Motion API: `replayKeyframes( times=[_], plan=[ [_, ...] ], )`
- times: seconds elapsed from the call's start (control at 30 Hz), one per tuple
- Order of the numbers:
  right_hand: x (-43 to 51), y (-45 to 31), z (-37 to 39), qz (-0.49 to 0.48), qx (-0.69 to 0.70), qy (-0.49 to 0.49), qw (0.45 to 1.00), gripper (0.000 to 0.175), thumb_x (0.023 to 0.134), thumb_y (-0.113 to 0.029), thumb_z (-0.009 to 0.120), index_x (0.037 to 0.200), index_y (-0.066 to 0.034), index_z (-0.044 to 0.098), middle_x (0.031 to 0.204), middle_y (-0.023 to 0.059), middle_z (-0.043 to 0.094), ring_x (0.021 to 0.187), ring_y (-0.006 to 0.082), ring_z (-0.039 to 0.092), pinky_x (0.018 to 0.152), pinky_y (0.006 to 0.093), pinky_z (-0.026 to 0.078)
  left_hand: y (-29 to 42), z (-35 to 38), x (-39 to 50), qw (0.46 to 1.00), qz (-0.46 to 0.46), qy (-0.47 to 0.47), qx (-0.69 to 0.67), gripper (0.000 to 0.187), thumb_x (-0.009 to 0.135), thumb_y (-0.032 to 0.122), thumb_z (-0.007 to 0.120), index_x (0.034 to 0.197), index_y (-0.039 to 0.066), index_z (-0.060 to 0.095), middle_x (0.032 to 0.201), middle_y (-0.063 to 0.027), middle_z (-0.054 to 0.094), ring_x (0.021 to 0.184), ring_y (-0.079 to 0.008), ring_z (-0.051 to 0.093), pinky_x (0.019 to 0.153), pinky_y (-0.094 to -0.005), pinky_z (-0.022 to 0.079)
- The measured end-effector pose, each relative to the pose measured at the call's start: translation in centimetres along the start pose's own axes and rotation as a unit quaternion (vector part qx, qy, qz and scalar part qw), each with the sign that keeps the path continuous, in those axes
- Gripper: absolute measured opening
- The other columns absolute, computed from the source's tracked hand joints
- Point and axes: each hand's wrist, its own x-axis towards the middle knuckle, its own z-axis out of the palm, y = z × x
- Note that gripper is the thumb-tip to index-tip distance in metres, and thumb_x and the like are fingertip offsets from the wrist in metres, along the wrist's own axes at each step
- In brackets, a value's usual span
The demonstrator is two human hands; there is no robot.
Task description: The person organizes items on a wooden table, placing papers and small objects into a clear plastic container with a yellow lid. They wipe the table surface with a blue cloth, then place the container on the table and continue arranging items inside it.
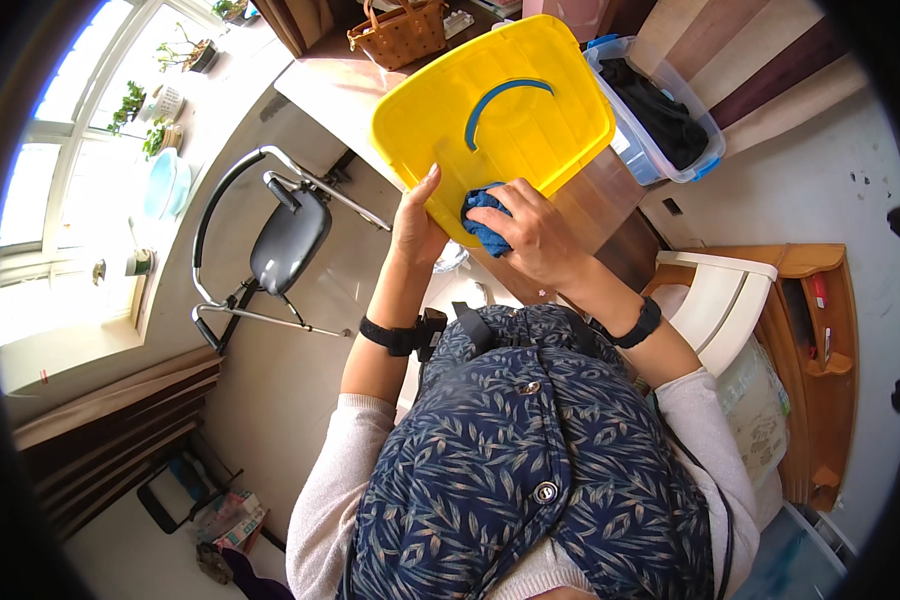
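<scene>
A yellow plastic lid (525,60) with a curved blue handle (487,105) is held up tilted before me. My left hand (418,217) grips its near left edge, the thumb on the upper face and the fingers hidden beneath. Bunched in my right hand (532,229) is a blue cloth (486,217), pressed against the lid's near corner. Behind the lid stands a wooden desk (337,90), partly covered by it. Right of the lid is a clear plastic storage box (641,154) with blue latches and black fabric (656,112) inside.
A brown basket-like handbag (397,34) stands on the desk. To the left are a black-seated metal chair (289,240) and a windowsill with potted plants (127,109) and a light blue basin (166,184). A white chair back (727,300) and a wooden shelf unit (817,375) are at right.
</scene>
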Motion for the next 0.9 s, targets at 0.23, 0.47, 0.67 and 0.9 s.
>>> replayKeyframes(
  times=[0.23,0.47,0.67,0.9],
  plan=[
    [3.3,0.2,3.1,0.04,0.009,0.065,0.997,0.042,0.068,-0.001,0.065,0.109,-0.0065,0.061,0.112,0.0165,0.055,0.102,0.0329,0.05,0.089,0.0392,0.046,-0.8,-1.4,0.4,0.999,0.005,0.016,0.028,0.048,0.096,0.043,0.045,0.127,0.007,0.045,0.121,-0.0105,0.055,0.111,-0.0239,0.055,0.096,-0.0395,0.045],
    [2.8,0.3,3.5,0.015,0.018,-0.006,1.0,0.027,0.074,0.0,0.059,0.099,-0.0067,0.064,0.11,0.0121,0.056,0.101,0.0299,0.053,0.086,0.0382,0.048,-0.6,-2.9,-1.0,0.999,0.014,0.032,0.038,0.05,0.093,0.037,0.054,0.131,0.008,0.042,0.123,-0.0089,0.055,0.11,-0.0231,0.056,0.094,-0.0397,0.047],
    [9.0,1.4,5.1,-0.011,-0.024,0.049,0.998,0.025,0.078,-0.007,0.056,0.101,-0.0074,0.066,0.107,0.0121,0.057,0.098,0.029,0.054,0.082,0.0369,0.05,-1.0,-2.6,-1.7,0.997,0.044,0.003,0.069,0.038,0.092,0.016,0.058,0.127,0.008,0.047,0.119,-0.0072,0.057,0.107,-0.0212,0.058,0.094,-0.0376,0.047],
    [10.2,5.0,3.4,-0.045,-0.11,0.045,0.992,0.022,0.079,-0.005,0.059,0.098,-0.0076,0.067,0.109,0.012,0.058,0.1,0.0293,0.055,0.085,0.0363,0.05,-0.5,-3.7,-3.1,0.995,0.025,0.067,0.063,0.045,0.079,-0.005,0.057,0.123,0.002,0.047,0.113,-0.0105,0.059,0.104,-0.0246,0.059,0.092,-0.0391,0.049]
  ],
)
